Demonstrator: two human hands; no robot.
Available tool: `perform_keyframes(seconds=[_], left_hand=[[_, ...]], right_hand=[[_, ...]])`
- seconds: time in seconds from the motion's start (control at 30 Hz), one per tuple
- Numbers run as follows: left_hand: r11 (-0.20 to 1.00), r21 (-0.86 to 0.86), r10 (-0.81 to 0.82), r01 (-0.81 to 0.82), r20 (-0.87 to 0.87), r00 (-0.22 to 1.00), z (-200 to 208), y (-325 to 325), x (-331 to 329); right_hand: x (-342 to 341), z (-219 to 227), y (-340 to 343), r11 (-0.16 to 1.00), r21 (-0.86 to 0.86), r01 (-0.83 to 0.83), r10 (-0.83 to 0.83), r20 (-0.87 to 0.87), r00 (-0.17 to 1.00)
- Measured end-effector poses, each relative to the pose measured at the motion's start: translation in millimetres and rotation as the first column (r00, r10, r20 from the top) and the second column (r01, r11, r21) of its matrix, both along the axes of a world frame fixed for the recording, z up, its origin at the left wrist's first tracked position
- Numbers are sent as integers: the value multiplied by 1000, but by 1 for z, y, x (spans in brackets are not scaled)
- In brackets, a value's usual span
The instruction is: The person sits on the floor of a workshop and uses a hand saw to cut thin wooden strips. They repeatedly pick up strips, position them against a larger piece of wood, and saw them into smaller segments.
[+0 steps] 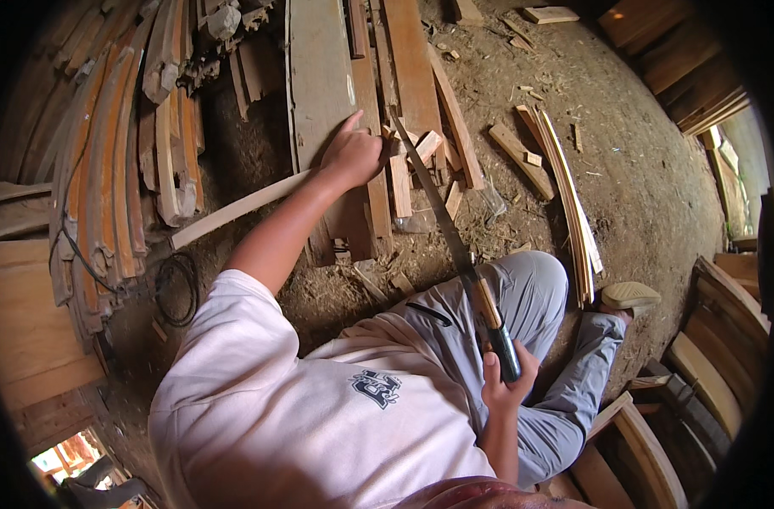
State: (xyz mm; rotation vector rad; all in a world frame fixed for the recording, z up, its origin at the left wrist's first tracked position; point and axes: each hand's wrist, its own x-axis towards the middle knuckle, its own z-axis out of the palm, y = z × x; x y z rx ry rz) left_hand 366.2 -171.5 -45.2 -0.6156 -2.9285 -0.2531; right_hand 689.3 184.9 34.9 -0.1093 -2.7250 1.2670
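Note:
My right hand (509, 373) is wrapped around the dark end of a handsaw's handle, over my lap. The handsaw (438, 204) slants up and away, its long narrow blade reaching a small cluster of wood pieces. My left hand (353, 156) is stretched out, gripping a thin pale wooden strip (238, 209) close to the blade, with the index finger extended. The strip passes beneath my wrist, so its middle is hidden. Under my left hand lies a wide grey-brown board (321, 76). Short wood blocks (401, 182) sit just beyond the hand, beside the blade.
Long weathered planks (98, 170) are stacked at the left, near a coiled black cable (176, 290). An orange-brown board (410, 64) lies ahead. Thin slats (565, 199) and offcuts rest on the dirt floor to the right. Curved timbers (709, 382) stand at the lower right.

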Motion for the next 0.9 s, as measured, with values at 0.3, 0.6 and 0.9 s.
perform_keyframes(seconds=[0.3, 0.6, 0.9], left_hand=[[1000, -21, 3, -4, -33, 999, -9, 1, -3], [999, -29, 25, -27, -94, 995, -16, 3, -4], [1000, -17, 22, -24, -76, 997, -14, 3, -3]], right_hand=[[-13, 12, -38, 993, -121, 19, -48, -240, 970], [-10, 13, -41, 997, -72, 37, -53, -233, 971], [-12, 20, -43, 998, -60, 9, -23, -237, 971]])
